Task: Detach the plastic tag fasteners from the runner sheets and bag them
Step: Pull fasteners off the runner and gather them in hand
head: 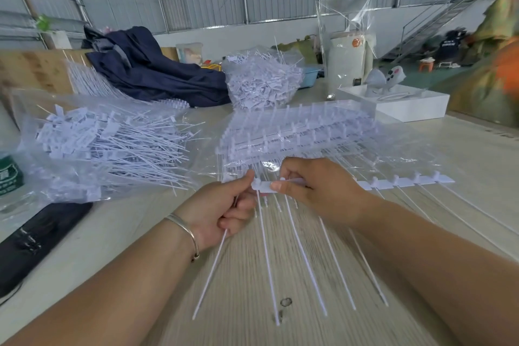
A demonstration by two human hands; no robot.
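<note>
Both hands: left hand [224,205] & right hand [311,188] pinch runner sheet [393,184] betw. them

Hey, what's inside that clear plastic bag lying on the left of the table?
The clear plastic bag holds a heap of loose white tag fasteners, heads mostly left, thin tails pointing right. What lies beneath the heap, and the table under the bag, is covered.

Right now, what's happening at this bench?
A person is pulling plastic tag fasteners off a runner strip over a wooden table. The right hand pinches the strip near its left end, while the left hand grips the end fastener, whose long tail runs out below the fist. More strips wait in a stack behind the hands. An open clear bag of loose fasteners lies to the left.
</note>
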